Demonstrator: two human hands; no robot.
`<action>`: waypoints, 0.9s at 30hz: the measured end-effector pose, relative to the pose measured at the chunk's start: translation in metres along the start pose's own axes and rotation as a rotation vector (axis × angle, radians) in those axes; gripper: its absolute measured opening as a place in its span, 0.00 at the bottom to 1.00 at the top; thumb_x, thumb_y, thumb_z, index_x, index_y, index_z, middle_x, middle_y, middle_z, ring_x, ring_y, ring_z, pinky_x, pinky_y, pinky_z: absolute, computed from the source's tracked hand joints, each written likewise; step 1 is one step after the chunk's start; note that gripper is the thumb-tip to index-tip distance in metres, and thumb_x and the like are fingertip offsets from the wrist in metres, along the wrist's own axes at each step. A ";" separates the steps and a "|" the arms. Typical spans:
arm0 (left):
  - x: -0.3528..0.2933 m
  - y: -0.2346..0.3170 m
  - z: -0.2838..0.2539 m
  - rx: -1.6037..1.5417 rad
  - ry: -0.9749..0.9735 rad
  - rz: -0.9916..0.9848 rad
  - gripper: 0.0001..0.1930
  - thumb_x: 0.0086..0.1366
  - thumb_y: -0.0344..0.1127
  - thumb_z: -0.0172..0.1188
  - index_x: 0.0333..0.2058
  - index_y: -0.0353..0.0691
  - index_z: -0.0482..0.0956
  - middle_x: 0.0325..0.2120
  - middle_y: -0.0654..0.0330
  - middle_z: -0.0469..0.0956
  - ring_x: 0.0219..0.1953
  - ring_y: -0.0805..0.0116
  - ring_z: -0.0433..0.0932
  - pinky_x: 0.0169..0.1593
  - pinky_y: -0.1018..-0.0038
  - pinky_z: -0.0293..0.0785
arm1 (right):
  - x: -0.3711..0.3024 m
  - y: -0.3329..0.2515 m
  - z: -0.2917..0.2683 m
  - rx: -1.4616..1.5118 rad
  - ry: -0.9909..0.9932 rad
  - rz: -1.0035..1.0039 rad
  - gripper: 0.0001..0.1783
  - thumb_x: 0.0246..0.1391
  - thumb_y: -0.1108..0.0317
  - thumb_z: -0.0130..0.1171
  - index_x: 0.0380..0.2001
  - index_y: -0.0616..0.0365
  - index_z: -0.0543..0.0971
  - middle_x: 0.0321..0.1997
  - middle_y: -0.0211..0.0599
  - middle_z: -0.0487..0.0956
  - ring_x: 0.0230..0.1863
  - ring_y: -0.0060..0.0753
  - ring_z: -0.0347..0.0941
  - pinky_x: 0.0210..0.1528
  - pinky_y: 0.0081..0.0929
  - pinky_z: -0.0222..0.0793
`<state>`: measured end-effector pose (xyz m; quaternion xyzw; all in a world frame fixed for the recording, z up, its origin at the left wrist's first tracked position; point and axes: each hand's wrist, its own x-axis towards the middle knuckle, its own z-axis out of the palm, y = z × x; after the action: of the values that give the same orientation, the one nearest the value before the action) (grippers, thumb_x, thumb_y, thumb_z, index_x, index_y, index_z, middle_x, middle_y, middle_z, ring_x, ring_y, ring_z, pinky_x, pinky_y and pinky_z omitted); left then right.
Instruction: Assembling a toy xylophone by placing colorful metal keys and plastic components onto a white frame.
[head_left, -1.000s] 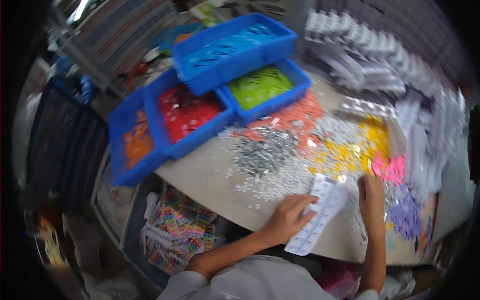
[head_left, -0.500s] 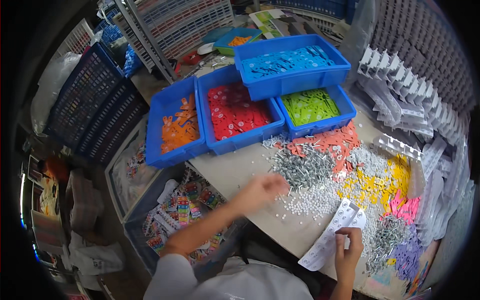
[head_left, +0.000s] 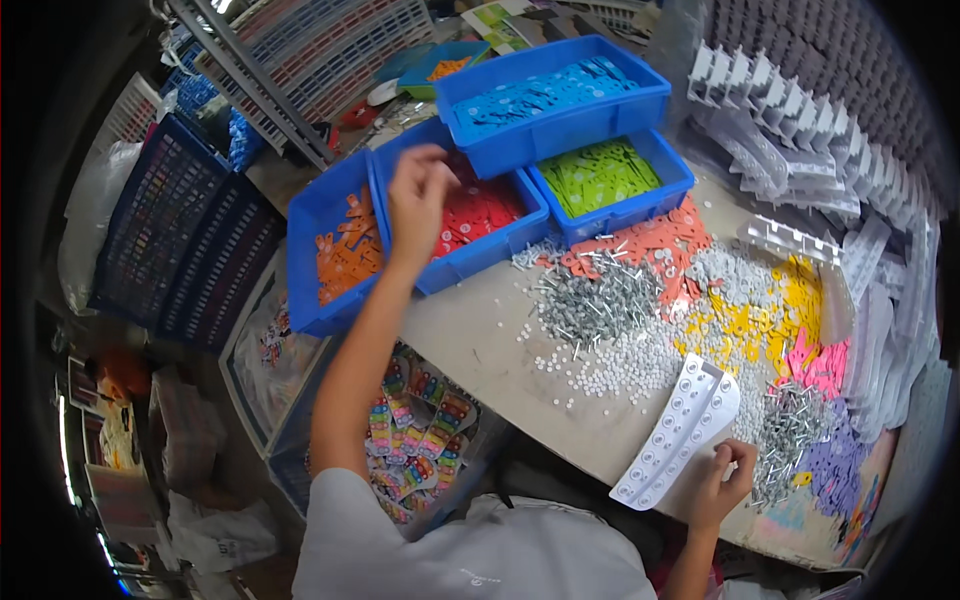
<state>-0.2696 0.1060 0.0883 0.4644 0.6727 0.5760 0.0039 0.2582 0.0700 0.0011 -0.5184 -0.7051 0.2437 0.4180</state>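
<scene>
The white strip [head_left: 680,430] is a long, flat plastic piece with rounded ends and 2 rows of small round holes along its length. It lies on the near edge of the desk [head_left: 480,350], its long axis running on a slant from low left, close to the person, up and to the right toward the yellow pieces [head_left: 760,320]. Its lower end overhangs the desk edge.

The right hand [head_left: 722,483] rests at the strip's near right side, fingers curled, thumb and fingertips pinching its edge. Just to its right lies a heap of grey metal pins [head_left: 785,445].

The left hand [head_left: 415,200] is stretched far forward over the blue tray of red pieces [head_left: 480,215], fingers bunched together and pointing down; it seems to pinch something small, though the view is too coarse to be sure. Beside that tray sits a blue tray of orange pieces [head_left: 335,250] on the left, a blue tray of green pieces [head_left: 605,180] on the right, and a blue tray of blue pieces [head_left: 550,95] stacked behind.
</scene>
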 end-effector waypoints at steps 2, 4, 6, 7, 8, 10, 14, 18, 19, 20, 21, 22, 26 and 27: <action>-0.049 0.028 0.026 0.063 -0.194 0.032 0.08 0.73 0.33 0.57 0.44 0.36 0.80 0.30 0.58 0.84 0.32 0.66 0.84 0.36 0.70 0.78 | -0.002 0.009 -0.006 0.031 0.052 0.121 0.08 0.67 0.72 0.53 0.33 0.66 0.73 0.32 0.35 0.73 0.36 0.28 0.68 0.42 0.26 0.66; -0.085 0.033 0.043 0.355 -0.266 0.286 0.05 0.70 0.32 0.60 0.38 0.37 0.82 0.31 0.55 0.83 0.34 0.60 0.84 0.37 0.68 0.77 | -0.005 0.012 -0.011 0.022 0.043 0.139 0.09 0.68 0.71 0.53 0.34 0.66 0.74 0.32 0.33 0.73 0.34 0.26 0.67 0.42 0.25 0.65; -0.103 0.023 0.058 0.375 -0.352 0.245 0.04 0.67 0.31 0.61 0.37 0.37 0.82 0.33 0.54 0.82 0.36 0.57 0.83 0.39 0.66 0.77 | -0.012 0.016 -0.017 -0.043 0.018 0.159 0.05 0.65 0.74 0.56 0.35 0.66 0.76 0.31 0.37 0.74 0.33 0.29 0.70 0.38 0.26 0.67; -0.111 0.016 0.067 0.404 -0.427 0.209 0.04 0.65 0.30 0.63 0.37 0.37 0.82 0.34 0.52 0.82 0.38 0.55 0.83 0.41 0.65 0.77 | -0.017 0.018 -0.017 -0.059 0.032 0.175 0.05 0.65 0.74 0.56 0.35 0.66 0.76 0.31 0.37 0.74 0.33 0.29 0.70 0.38 0.26 0.67; -0.118 0.007 0.069 0.380 -0.446 0.217 0.04 0.65 0.30 0.63 0.37 0.37 0.82 0.34 0.52 0.82 0.38 0.55 0.83 0.41 0.65 0.77 | -0.022 0.020 -0.014 -0.029 0.025 0.173 0.05 0.65 0.74 0.55 0.35 0.65 0.76 0.31 0.35 0.74 0.32 0.27 0.69 0.37 0.26 0.66; -0.126 -0.015 0.074 0.408 -0.465 0.254 0.05 0.61 0.29 0.64 0.36 0.37 0.82 0.34 0.53 0.80 0.40 0.54 0.81 0.43 0.63 0.76 | -0.029 0.023 -0.015 -0.089 -0.007 0.124 0.04 0.64 0.76 0.56 0.35 0.66 0.76 0.31 0.36 0.74 0.33 0.27 0.70 0.35 0.26 0.67; -0.126 -0.031 0.072 0.447 -0.461 0.169 0.03 0.60 0.26 0.63 0.33 0.35 0.80 0.32 0.53 0.76 0.39 0.52 0.77 0.45 0.64 0.73 | -0.001 0.016 -0.018 -0.217 -0.029 -0.081 0.03 0.55 0.79 0.61 0.34 0.63 0.78 0.33 0.46 0.76 0.37 0.49 0.73 0.41 0.38 0.68; -0.118 -0.011 0.069 0.534 -0.474 0.295 0.04 0.65 0.26 0.59 0.34 0.33 0.73 0.33 0.50 0.72 0.42 0.50 0.74 0.47 0.60 0.69 | 0.051 0.023 -0.046 -0.463 0.086 -0.121 0.08 0.54 0.78 0.62 0.38 0.62 0.79 0.38 0.45 0.78 0.44 0.51 0.72 0.49 0.42 0.66; -0.118 -0.003 0.072 0.511 -0.481 0.300 0.04 0.65 0.26 0.59 0.34 0.33 0.73 0.33 0.50 0.72 0.42 0.50 0.74 0.47 0.60 0.69 | 0.067 0.028 -0.054 -0.547 0.121 -0.144 0.08 0.54 0.78 0.63 0.39 0.62 0.80 0.39 0.44 0.78 0.45 0.50 0.72 0.50 0.42 0.66; -0.118 0.004 0.072 0.553 -0.416 0.318 0.04 0.66 0.27 0.58 0.35 0.33 0.73 0.33 0.49 0.72 0.40 0.50 0.74 0.46 0.61 0.70 | 0.082 0.036 -0.063 -0.608 0.131 -0.134 0.10 0.53 0.77 0.63 0.40 0.60 0.81 0.40 0.43 0.79 0.46 0.50 0.72 0.51 0.43 0.65; -0.117 0.011 0.071 0.601 -0.348 0.334 0.04 0.68 0.27 0.57 0.36 0.33 0.74 0.33 0.49 0.73 0.39 0.50 0.74 0.45 0.62 0.70 | 0.097 0.046 -0.071 -0.663 0.140 -0.125 0.11 0.53 0.76 0.63 0.41 0.59 0.82 0.42 0.42 0.79 0.47 0.49 0.73 0.52 0.43 0.65; -0.121 0.019 0.069 0.593 -0.348 0.330 0.04 0.68 0.27 0.57 0.36 0.33 0.74 0.33 0.49 0.73 0.39 0.50 0.74 0.45 0.62 0.70 | 0.114 0.055 -0.076 -0.672 0.139 -0.127 0.11 0.53 0.76 0.63 0.41 0.59 0.82 0.42 0.42 0.79 0.47 0.49 0.73 0.52 0.43 0.65; -0.145 0.063 0.069 0.342 -0.362 0.190 0.02 0.68 0.26 0.58 0.37 0.33 0.76 0.34 0.52 0.75 0.37 0.57 0.75 0.42 0.68 0.70 | 0.163 0.098 -0.100 -0.814 0.096 -0.170 0.07 0.51 0.76 0.63 0.36 0.57 0.83 0.39 0.40 0.80 0.46 0.48 0.73 0.50 0.44 0.67; -0.152 0.073 0.069 0.275 -0.410 0.161 0.02 0.67 0.25 0.59 0.37 0.34 0.77 0.34 0.54 0.76 0.37 0.60 0.76 0.41 0.70 0.70 | 0.171 0.110 -0.103 -0.849 0.017 -0.169 0.07 0.50 0.76 0.63 0.34 0.57 0.83 0.39 0.40 0.80 0.45 0.48 0.74 0.49 0.45 0.69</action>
<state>-0.1005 0.0570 0.0416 0.6195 0.6908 0.3717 0.0313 0.3838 0.2586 0.0285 -0.5869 -0.7792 -0.1072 0.1921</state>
